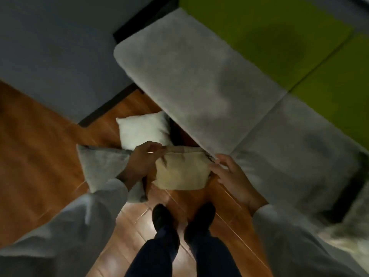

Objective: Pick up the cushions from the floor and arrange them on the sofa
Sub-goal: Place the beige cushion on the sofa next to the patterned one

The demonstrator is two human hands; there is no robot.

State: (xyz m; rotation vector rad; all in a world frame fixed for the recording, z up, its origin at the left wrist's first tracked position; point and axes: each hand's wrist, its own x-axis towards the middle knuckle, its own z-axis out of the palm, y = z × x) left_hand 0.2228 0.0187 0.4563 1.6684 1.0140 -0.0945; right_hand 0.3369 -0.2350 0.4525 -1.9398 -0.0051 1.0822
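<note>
A cream cushion [180,170] hangs above the wooden floor in front of the sofa [199,76], held by both hands. My left hand [142,160] pinches its upper left edge. My right hand [229,172] holds its right side with the fingers spread. A white cushion [142,130] lies on the floor beyond, against the sofa's front. A grey cushion [101,166] lies on the floor to the left, partly under my left forearm. The sofa has grey seat pads and a green back [279,37].
My two dark shoes [179,220] stand on the wooden floor [40,156] just below the held cushion. A grey wall with a dark skirting [105,106] runs at the upper left. A pale shaggy rug [347,236] shows at the right edge.
</note>
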